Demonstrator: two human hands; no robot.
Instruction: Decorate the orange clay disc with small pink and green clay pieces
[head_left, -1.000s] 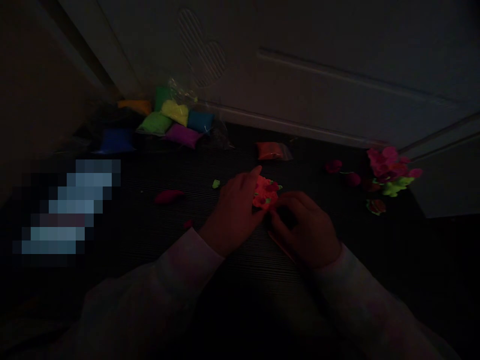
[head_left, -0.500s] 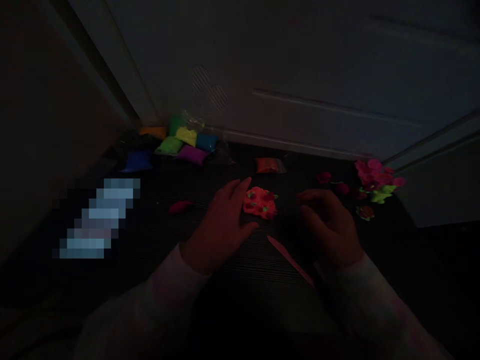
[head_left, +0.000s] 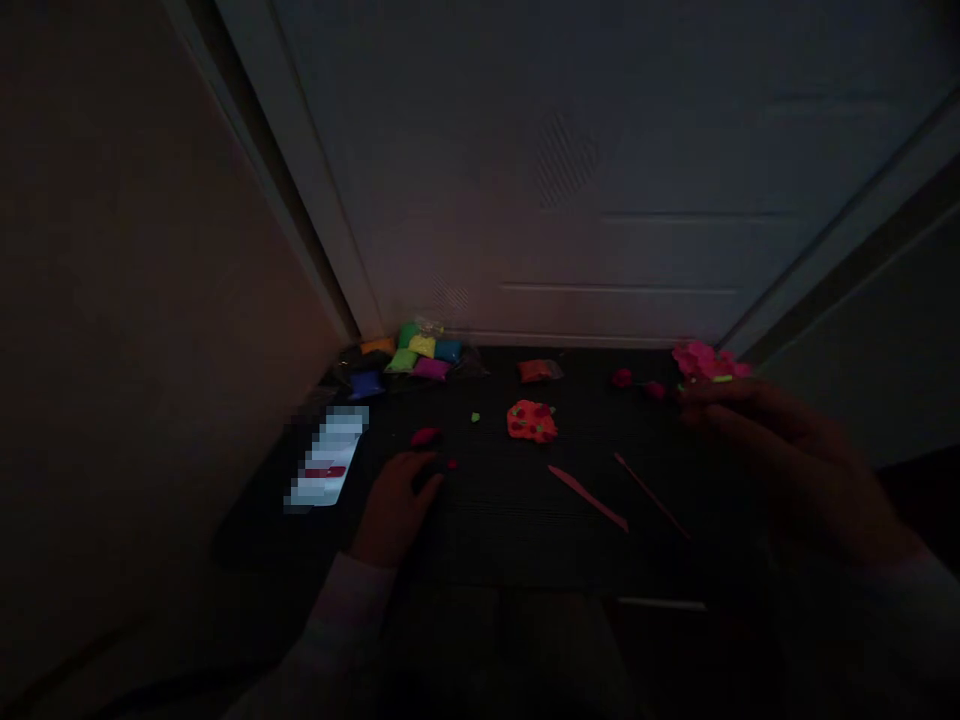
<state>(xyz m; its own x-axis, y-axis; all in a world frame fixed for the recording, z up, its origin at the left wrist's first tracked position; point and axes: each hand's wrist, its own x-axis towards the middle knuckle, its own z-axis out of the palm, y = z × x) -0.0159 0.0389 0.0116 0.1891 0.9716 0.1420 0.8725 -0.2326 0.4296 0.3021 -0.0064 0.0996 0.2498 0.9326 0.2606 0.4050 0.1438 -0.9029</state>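
1. The left hand (head_left: pixel 394 508) was low over the dark table (head_left: pixel 495 530), its thumb parted from its loosely curled fingers; nothing could be seen pinched in it.
2. A dark pink lump (head_left: pixel 426 437) lay just beyond its fingers, and a small red bit (head_left: pixel 452 464) lay near the thumb. Whether the fingers touched the lump could not be told.
3. The right hand (head_left: pixel 684 398) was at the right side, fingers extended and close together, in front of part of the pink cluster (head_left: pixel 697 358). The dimness hid whether its fingertips pinched anything.
4. Between the hands, and apart from both, lay the orange-red piece (head_left: pixel 531 422), flat on the table and dotted with dark red and green. A small green bit (head_left: pixel 475 417) sat to its left.
5. Nearer the person, a pink blade-shaped tool (head_left: pixel 589 497) and a thin pink stick (head_left: pixel 652 495) lay slantwise, apart from each other.
6. An orange packet (head_left: pixel 535 371) lay beyond the piece, with two dark pink balls (head_left: pixel 622 378) to the right.
7. Colored packets (head_left: pixel 431 369) were bunched at the back left, beyond a lit screen (head_left: pixel 341 450).
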